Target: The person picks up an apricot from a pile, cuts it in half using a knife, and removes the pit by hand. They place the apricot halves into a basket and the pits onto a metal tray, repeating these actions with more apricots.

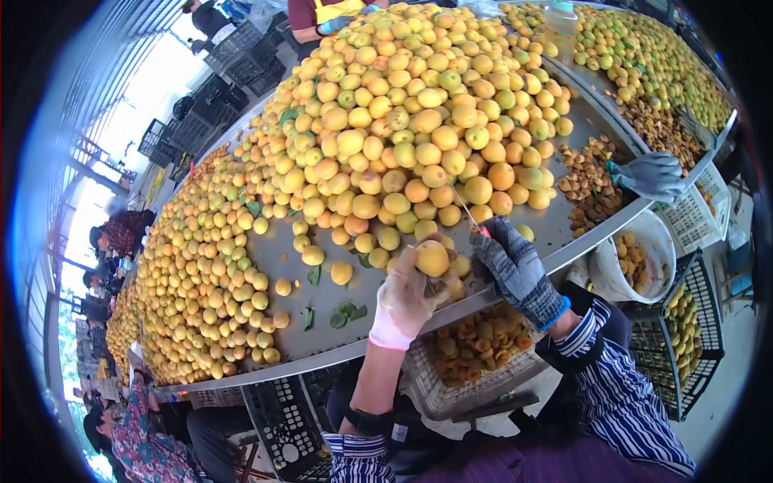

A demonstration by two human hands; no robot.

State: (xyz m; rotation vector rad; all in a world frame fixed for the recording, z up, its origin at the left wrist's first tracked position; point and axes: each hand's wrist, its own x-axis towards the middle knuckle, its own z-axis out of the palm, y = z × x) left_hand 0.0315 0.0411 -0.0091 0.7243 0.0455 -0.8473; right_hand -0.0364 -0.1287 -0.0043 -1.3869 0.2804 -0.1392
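My left hand (pixel 405 299), in a thin translucent glove with a pink cuff, holds a yellow-orange apricot (pixel 432 258) at the near edge of the metal table (pixel 322 282). My right hand (pixel 513 266), in a dark speckled knit glove, grips a small knife (pixel 467 208) with a thin blade pointing up and left, just right of the apricot. A large heap of apricots (pixel 403 121) rises on the table right behind both hands.
A white crate of halved apricots (pixel 471 354) sits below the table edge. A white bucket (pixel 636 258), black crates (pixel 684 330) and a pile of pits (pixel 588 181) lie to the right. Another person's grey-gloved hand (pixel 652 175) rests there. Other people stand at left and far end.
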